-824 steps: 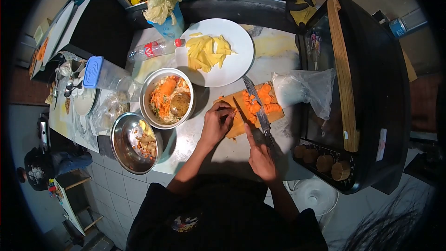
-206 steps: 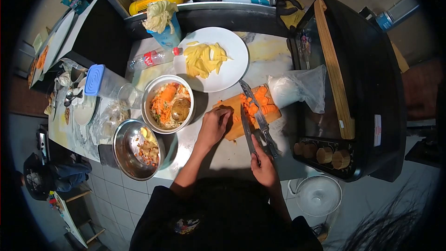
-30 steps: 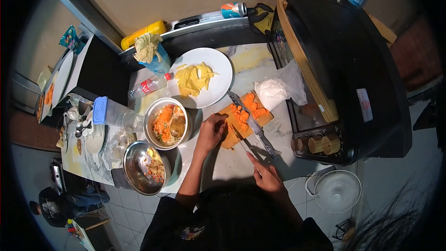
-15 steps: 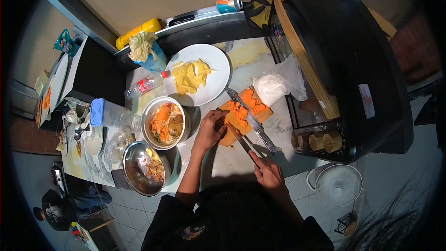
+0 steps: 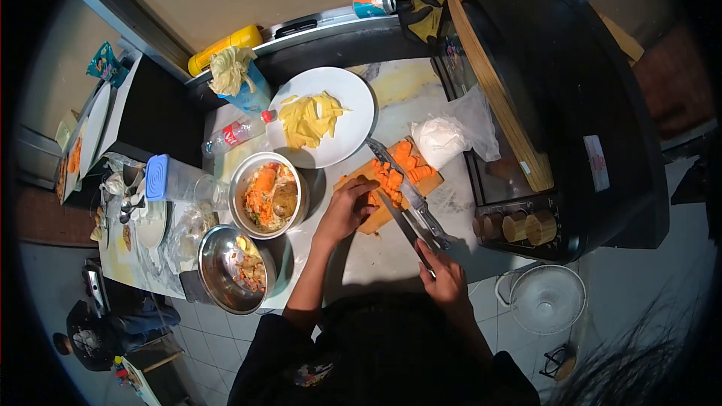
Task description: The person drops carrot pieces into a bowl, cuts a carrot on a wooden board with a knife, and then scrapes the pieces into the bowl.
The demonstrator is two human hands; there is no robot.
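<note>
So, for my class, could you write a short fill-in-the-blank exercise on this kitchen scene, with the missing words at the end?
1. The right hand grips a ____ with a long blade.
2. Chopped orange pieces lie on a wooden cutting ____.
3. Yellow strips lie on a round white ____.
4. The clear bottle lying on its side has a ____ cap.

Missing words: knife; board; plate; red.

R hand (image 5: 447,280) grips knife (image 5: 407,230) over cutting bd (image 5: 381,218); L hand (image 5: 346,212) nr blade; carrot pcs (image 5: 405,159) + 2nd knife (image 5: 412,195) on bd.
</note>
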